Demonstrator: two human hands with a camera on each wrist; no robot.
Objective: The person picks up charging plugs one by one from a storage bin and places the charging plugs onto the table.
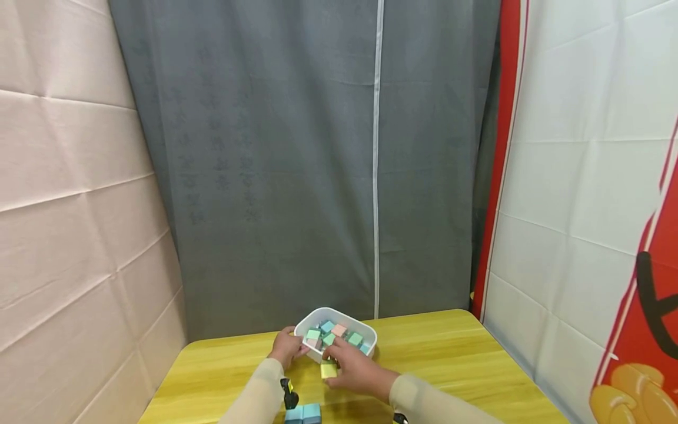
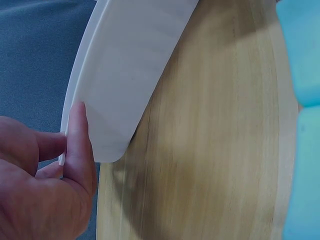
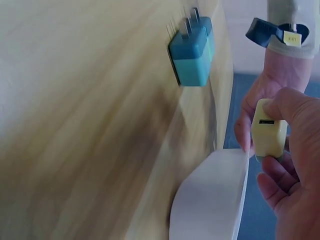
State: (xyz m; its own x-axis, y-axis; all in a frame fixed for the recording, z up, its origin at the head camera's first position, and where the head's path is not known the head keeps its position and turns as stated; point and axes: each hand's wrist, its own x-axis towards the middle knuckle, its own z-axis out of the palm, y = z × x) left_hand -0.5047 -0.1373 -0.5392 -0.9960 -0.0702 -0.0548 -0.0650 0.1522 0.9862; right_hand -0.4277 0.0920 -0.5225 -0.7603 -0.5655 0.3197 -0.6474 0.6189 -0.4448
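My left hand (image 1: 286, 347) pinches the rim of a white plastic bin (image 2: 125, 65) at its left corner, fingers on both sides of the wall. In my right hand (image 1: 356, 368) is a yellow USB charger (image 3: 269, 131), pinched between thumb and fingers, its USB slot showing in the right wrist view. The head view has it just in front of the bin's near wall. Inside the bin lie several chargers in green, pink and blue, such as a pink charger (image 1: 339, 330). Two blue chargers (image 1: 303, 413) stand side by side on the table, metal prongs up in the right wrist view.
The yellow wood-grain table (image 1: 439, 359) ends at a grey curtain (image 1: 286, 176) behind the bin. Pale cloth walls (image 1: 79, 235) close in the left and right sides. A dark strap (image 3: 267, 32) is around the left wrist.
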